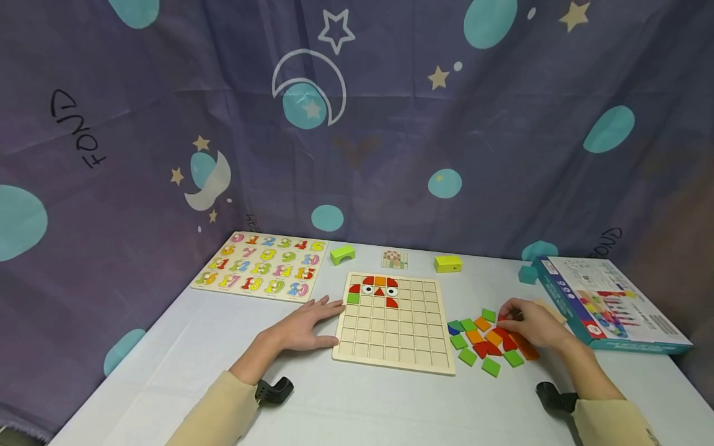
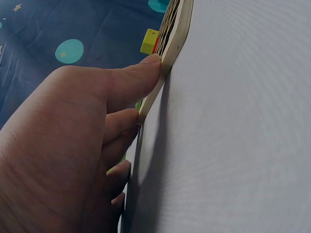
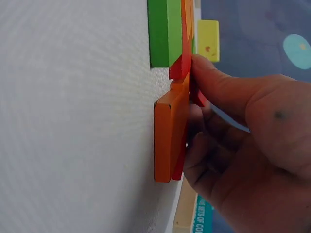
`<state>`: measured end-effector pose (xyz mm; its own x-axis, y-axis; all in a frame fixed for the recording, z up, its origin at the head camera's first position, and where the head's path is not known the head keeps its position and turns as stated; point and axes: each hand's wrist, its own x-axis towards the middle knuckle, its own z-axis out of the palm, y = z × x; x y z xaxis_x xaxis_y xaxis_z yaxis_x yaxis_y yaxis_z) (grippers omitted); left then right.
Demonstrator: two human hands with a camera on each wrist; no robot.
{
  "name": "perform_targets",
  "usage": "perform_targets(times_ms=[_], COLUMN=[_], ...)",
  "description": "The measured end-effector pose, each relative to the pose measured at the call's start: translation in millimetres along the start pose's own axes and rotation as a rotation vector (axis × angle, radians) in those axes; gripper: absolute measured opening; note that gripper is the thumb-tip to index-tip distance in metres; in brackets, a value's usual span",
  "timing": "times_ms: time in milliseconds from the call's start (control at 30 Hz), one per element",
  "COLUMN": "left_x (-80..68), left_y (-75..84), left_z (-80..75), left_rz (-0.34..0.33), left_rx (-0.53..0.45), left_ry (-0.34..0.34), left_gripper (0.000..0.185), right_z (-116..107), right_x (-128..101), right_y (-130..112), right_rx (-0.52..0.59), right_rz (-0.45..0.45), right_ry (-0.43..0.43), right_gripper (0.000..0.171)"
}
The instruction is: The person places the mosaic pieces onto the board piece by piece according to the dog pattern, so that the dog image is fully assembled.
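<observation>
A wooden grid board lies flat in the middle of the table, with red, orange, green and eye-printed tiles in its upper left squares. At its left edge rests my left hand, fingers spread and thumb touching the rim. To the right of the board is a loose spread of green, orange and red tiles. Over the spread's right side, my right hand pinches a red piece between thumb and fingers; its shape is mostly hidden. An orange tile lies just below that hand.
A number puzzle board lies at the back left. Along the back are a green arch block, a small picture card and a yellow block. A teal block and a flat box stand at the right.
</observation>
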<state>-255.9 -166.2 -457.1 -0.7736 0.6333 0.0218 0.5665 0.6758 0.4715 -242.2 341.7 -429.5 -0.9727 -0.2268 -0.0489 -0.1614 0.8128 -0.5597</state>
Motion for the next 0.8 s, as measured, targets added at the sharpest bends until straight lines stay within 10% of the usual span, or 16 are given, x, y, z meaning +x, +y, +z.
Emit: perform_targets(times_ms=[800], left_x=[0.4], left_y=[-1.4], left_z=[2.3], left_rz=[-0.003], left_rx=[-0.001], left_ry=[0.007], left_gripper=[0.072], right_z=[36], right_x=[39], right_y=[-102], right_rx=[0.172], right_rz=[-0.077], right_ry=[0.058], right_gripper=[0.01])
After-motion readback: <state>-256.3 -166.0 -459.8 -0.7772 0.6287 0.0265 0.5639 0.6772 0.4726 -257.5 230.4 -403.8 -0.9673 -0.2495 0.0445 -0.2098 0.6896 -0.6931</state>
